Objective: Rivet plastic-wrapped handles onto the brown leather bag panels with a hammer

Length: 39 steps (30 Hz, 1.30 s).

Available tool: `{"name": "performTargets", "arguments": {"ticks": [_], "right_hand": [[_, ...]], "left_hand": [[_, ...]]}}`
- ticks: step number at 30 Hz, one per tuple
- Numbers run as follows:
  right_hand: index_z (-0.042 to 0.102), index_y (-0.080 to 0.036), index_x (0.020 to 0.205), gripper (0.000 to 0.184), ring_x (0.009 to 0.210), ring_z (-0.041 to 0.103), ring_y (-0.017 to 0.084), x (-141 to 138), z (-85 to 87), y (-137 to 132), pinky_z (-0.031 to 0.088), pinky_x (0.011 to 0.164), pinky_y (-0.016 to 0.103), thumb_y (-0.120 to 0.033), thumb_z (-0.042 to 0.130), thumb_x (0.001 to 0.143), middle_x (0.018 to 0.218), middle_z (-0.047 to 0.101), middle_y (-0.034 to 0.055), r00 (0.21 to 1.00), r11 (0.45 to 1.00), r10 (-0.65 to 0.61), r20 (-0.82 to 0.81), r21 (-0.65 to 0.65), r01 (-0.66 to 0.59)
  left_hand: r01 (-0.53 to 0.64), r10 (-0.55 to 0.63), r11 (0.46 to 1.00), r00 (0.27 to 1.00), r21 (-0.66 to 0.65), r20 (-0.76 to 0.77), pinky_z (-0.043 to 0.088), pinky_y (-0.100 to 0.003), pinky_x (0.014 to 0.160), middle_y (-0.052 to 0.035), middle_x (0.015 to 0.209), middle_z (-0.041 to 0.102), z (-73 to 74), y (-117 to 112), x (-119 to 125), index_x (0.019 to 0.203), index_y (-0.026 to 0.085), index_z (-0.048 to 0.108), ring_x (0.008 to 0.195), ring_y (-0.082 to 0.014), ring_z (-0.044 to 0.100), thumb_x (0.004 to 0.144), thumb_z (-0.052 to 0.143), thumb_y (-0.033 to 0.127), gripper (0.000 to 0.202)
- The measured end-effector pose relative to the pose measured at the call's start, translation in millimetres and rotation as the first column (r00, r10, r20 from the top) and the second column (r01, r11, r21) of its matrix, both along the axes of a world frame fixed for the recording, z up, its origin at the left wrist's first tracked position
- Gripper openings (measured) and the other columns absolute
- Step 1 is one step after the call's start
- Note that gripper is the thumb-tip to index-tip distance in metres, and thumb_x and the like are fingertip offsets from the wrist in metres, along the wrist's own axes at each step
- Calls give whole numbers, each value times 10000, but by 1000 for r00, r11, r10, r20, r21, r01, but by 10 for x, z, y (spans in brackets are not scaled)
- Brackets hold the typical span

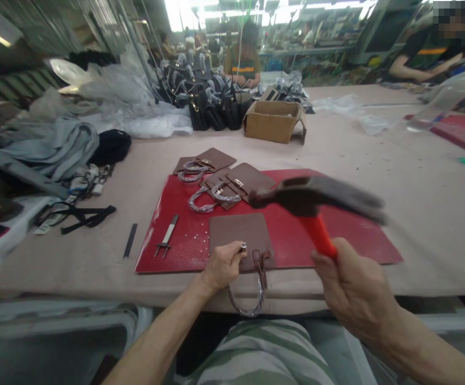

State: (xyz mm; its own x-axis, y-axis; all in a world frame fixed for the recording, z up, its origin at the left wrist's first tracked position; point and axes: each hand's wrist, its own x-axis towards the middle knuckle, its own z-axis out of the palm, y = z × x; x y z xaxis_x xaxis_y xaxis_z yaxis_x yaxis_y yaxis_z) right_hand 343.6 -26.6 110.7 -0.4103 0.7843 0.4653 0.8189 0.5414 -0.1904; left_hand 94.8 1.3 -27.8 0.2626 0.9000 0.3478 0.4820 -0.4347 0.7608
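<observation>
My right hand (356, 289) grips the red handle of a claw hammer (308, 195), raised above the red mat and slightly blurred. My left hand (224, 264) is closed around a small metal punch (243, 247); only its shiny round top shows, and its lower end is hidden. Under that hand lies a brown leather bag panel (240, 230), flat on the red mat (296, 240). Its plastic-wrapped handle (250, 310) hangs over the table's front edge. Farther back are two more brown panels (252, 176) with wrapped handles and metal clasps.
A pronged metal tool (168, 235) and small white bits lie on the mat's left. Beside it is a dark strip (130, 240). Behind stand a cardboard box (272, 120) and several black bags (212, 109). Plastic wrapping (136, 107) is heaped left. Other people (243, 59) sit across the table.
</observation>
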Motion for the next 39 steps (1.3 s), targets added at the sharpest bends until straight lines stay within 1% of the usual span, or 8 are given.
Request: {"name": "performTargets", "arguments": {"ticks": [4, 12, 15, 18, 22, 25, 31, 39], "right_hand": [[415, -254, 744, 269, 384, 407, 142, 53, -163, 0, 164, 469, 310, -339, 372, 995, 510, 492, -34, 992, 967, 67, 110, -253, -37], [441, -256, 674, 349, 506, 509, 179, 502, -618, 492, 350, 513, 285, -418, 351, 970, 535, 513, 0, 949, 763, -314, -22, -601, 238], [603, -186, 865, 288, 705, 624, 247, 461, -775, 581, 435, 620, 335, -356, 388, 955, 790, 660, 109, 918, 827, -360, 164, -399, 396], [590, -116, 1228, 395, 1119, 595, 338, 161, -871, 495, 480, 881, 456, -364, 430, 966, 1266, 608, 219, 968, 959, -226, 109, -152, 241], [509, -76, 1383, 615, 1374, 413, 388, -386, -1084, 280, 367, 1101, 555, -430, 603, 890, 1473, 467, 241, 998, 974, 60, 29, -219, -52], [479, -72, 1422, 615, 1434, 338, 407, -624, -1303, 172, 304, 1140, 605, -286, 609, 859, 1515, 428, 245, 996, 962, 75, 42, -266, -61], [461, -97, 1447, 650, 1464, 303, 387, -644, -1404, 151, 280, 1168, 610, -189, 589, 817, 1537, 414, 227, 998, 959, 61, -1, -276, -59], [425, -19, 1460, 658, 1486, 263, 377, -637, -1473, 127, 294, 1191, 563, -164, 541, 829, 1552, 381, 240, 997, 976, 74, -9, -206, -74]], "left_hand": [[-18, 18, 1000, 1000, 1, -12, 468, -235, 646, -32, 786, 691, -7, 5, -2, 945, 201, 645, 690, -151, 647, 933, 507, 166, 143], [-4, 4, 1000, 1000, 3, 5, 491, -242, 687, -37, 789, 691, 36, 11, 6, 879, 199, 624, 715, -152, 659, 937, 506, 171, 134], [0, 0, 1000, 1000, 2, -8, 485, -237, 678, -31, 783, 684, 52, 2, -2, 881, 200, 623, 700, -145, 647, 941, 504, 181, 134], [2, -3, 1000, 1000, -18, -19, 484, -236, 681, -31, 798, 685, 69, -13, -17, 892, 201, 626, 709, -143, 645, 949, 502, 197, 137], [-9, 8, 999, 1000, -44, -19, 501, -245, 702, -38, 827, 699, 92, -27, -10, 903, 201, 639, 734, -148, 655, 941, 509, 207, 136], [-65, 78, 990, 992, -127, 100, 535, -258, 732, -41, 816, 714, 100, -17, 32, 849, 197, 642, 760, -155, 677, 915, 533, 213, 129], [-245, 470, 872, 660, -423, 587, 605, -312, 659, -15, 794, 702, 183, 88, -98, 922, 185, 558, 692, -168, 719, 901, 592, 413, 231], [-707, 707, 700, 706, -99, -45, 566, -335, 737, -55, 820, 737, 195, 147, -805, 996, 183, 673, 761, -222, 716, 857, 597, 294, 194]]}}
